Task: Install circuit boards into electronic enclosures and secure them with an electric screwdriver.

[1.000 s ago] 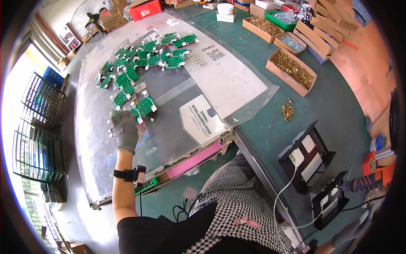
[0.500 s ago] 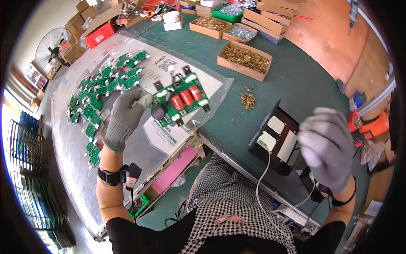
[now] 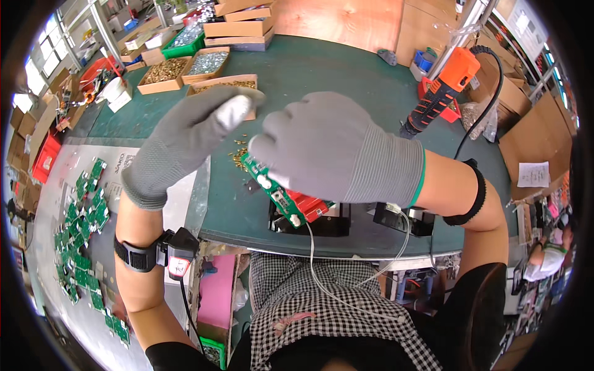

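Note:
A green circuit board (image 3: 278, 196) with red components hangs tilted beneath my right hand (image 3: 322, 145). That gloved hand is closed on it, its fingers partly hidden behind the palm. My left hand (image 3: 198, 136), in the same kind of grey glove, is raised just left of it. Its fingers are stretched out, thumb held a little below them, and nothing shows in them. Below the board a black housing (image 3: 337, 226) lies near the table's front edge, mostly covered by it. Small brass screws (image 3: 238, 157) lie in a loose pile by my left hand.
An orange power screwdriver (image 3: 442, 89) with a black cord stands at the right. Many green boards (image 3: 80, 247) spread over the left surface. Boxes of brass parts (image 3: 166, 71) and silver parts (image 3: 207, 62) stand behind. A black unit (image 3: 405, 221) with white cable sits right of the housing.
The view has turned to the right. The board has passed from my left hand to my right, and is now over the black housing. Both hands have come close together.

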The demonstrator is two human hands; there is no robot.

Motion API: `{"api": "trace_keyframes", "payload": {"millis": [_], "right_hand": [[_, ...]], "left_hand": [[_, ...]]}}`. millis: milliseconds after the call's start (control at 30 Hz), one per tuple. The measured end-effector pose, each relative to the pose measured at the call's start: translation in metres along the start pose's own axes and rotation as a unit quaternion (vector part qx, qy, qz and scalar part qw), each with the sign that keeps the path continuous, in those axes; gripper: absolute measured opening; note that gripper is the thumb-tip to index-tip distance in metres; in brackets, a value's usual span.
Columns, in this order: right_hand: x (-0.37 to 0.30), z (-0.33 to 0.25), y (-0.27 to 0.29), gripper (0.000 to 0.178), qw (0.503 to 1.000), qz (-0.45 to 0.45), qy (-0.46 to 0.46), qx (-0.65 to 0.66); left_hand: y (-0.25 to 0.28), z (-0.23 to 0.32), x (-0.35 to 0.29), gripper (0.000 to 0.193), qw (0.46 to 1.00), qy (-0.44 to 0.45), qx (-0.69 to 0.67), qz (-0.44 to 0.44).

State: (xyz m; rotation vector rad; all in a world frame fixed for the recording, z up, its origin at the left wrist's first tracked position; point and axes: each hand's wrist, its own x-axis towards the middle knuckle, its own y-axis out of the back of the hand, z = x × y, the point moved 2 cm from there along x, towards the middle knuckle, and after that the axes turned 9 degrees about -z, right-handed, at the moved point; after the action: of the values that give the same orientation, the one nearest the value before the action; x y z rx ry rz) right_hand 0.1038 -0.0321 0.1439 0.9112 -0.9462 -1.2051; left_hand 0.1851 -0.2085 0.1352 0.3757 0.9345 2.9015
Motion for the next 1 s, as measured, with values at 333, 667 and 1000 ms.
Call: {"api": "trace_keyframes", "payload": {"millis": [333, 667, 1000], "right_hand": [[-0.057, 0.045, -0.095, 0.031, 0.876, -0.139, -0.280, 0.367], [-0.046, 0.043, -0.134, 0.032, 0.879, -0.213, -0.269, 0.331], [-0.041, 0.029, -0.141, 0.033, 0.918, -0.152, -0.225, 0.290]], "left_hand": [[-0.002, -0.052, -0.058, 0.060, 0.979, 0.154, -0.057, 0.118], [0.015, -0.056, -0.172, 0.067, 0.922, 0.238, 0.004, 0.305], [0.027, -0.019, -0.384, 0.045, 0.753, 0.341, 0.124, 0.549]]}}
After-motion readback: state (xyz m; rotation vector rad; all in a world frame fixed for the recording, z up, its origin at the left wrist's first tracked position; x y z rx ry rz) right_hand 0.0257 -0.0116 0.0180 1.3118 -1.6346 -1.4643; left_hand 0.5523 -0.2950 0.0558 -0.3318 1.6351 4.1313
